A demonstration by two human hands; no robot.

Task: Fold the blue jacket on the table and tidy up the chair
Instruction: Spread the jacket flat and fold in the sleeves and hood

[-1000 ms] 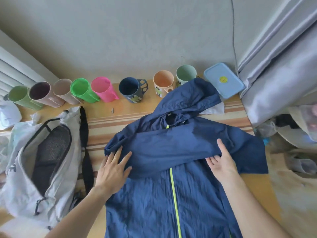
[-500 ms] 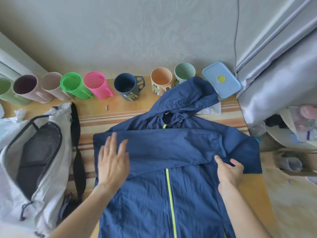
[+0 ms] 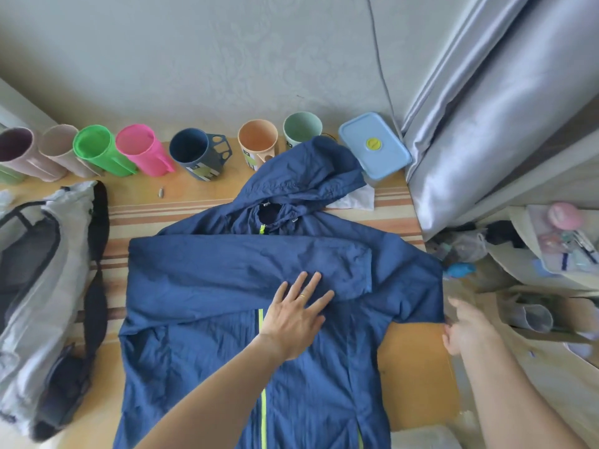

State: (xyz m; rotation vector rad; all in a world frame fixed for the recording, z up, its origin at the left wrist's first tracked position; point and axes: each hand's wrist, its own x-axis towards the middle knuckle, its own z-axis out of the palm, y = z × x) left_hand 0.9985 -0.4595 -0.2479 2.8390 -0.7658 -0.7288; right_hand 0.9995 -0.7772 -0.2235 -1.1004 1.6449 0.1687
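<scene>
The blue jacket (image 3: pixel 207 286) lies front up on the wooden table (image 3: pixel 418 371), with its hood toward the wall and a yellow-green zip down the middle. One sleeve is folded across the chest. My left hand (image 3: pixel 296 317) rests flat on the folded sleeve near the zip, fingers spread. My right hand (image 3: pixel 466 325) is blurred at the table's right edge. Its thumb and fingers close around the corner of the jacket's right sleeve end. I cannot make out a chair.
A row of coloured cups (image 3: pixel 142 150) and a blue lidded box (image 3: pixel 372 145) line the wall. A grey-white backpack (image 3: pixel 39 264) lies on the left. White paper (image 3: pixel 355 199) sits under the hood. A grey curtain (image 3: pixel 486 108) and cluttered bags (image 3: pixel 534 254) fill the right.
My left hand slid from the jacket's left side to the centre by the zip. My right hand moved outward to the right sleeve end. The folded sleeve lies flatter.
</scene>
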